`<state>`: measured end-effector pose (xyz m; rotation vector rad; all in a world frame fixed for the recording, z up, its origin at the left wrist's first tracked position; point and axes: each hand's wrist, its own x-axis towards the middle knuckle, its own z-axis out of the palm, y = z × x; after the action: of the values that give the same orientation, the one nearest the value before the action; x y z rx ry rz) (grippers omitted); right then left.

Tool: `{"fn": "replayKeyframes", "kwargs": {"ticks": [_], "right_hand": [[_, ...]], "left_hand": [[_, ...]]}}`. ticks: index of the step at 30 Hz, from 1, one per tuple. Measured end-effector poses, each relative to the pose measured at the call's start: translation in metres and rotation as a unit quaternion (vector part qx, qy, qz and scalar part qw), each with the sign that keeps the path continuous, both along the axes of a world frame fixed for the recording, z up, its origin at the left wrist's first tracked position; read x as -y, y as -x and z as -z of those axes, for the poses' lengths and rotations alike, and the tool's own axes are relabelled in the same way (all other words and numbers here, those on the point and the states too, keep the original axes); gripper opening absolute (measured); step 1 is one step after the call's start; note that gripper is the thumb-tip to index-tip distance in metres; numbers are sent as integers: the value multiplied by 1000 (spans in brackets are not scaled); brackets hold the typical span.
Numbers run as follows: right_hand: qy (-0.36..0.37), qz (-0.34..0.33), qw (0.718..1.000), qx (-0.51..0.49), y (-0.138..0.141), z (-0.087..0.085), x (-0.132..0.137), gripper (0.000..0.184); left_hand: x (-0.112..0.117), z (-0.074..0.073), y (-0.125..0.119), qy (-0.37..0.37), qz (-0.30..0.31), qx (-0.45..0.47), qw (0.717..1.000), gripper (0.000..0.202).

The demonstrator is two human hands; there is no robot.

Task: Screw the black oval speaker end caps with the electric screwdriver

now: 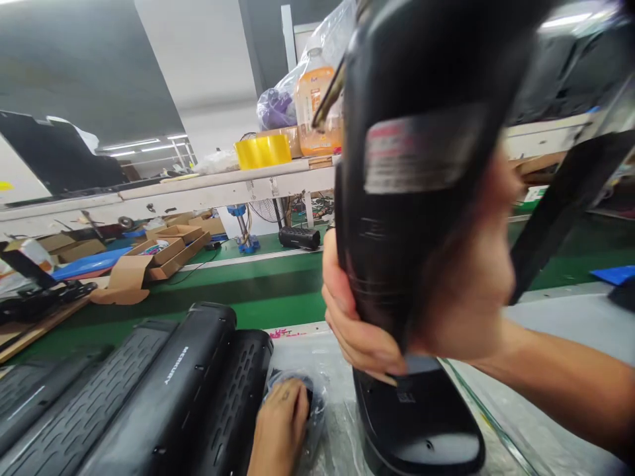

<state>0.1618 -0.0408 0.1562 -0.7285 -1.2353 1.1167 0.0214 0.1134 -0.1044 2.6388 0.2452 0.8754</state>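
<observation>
My right hand (357, 330) is wrapped around a tall black speaker (421, 165) and holds it upright close to the camera; a blurred label shows on its side. Its lower end stands on or just above a black oval part (421, 430) on the plastic-covered table. My left hand (280, 423) lies low in the view with its fingers curled onto a clear plastic bag (317, 396) that holds a dark round item. I cannot make out what the item is.
Long black speaker housings (149, 396) lie side by side at lower left. A green conveyor belt (278, 291) runs behind them. Cardboard boxes (169, 251) and a small black speaker (299, 237) lie beyond. A shelf carries yellow tape (262, 151) and an orange bottle (317, 109).
</observation>
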Motion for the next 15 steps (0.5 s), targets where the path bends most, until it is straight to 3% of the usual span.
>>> {"fn": "replayKeyframes", "kwargs": {"ticks": [5, 8, 11, 15], "right_hand": [[49, 103, 993, -39, 3, -7, -2, 108], [6, 123, 992, -41, 8, -26, 10, 110], [22, 135, 991, -9, 14, -40, 24, 104], [12, 126, 992, -7, 19, -46, 35, 105]], "left_hand": [[35, -80, -7, 180, 148, 76, 969, 30], [54, -117, -14, 151, 200, 157, 955, 11], [63, -131, -19, 51, 236, 164, 956, 16], [66, -131, -17, 14, 258, 126, 958, 17]]}}
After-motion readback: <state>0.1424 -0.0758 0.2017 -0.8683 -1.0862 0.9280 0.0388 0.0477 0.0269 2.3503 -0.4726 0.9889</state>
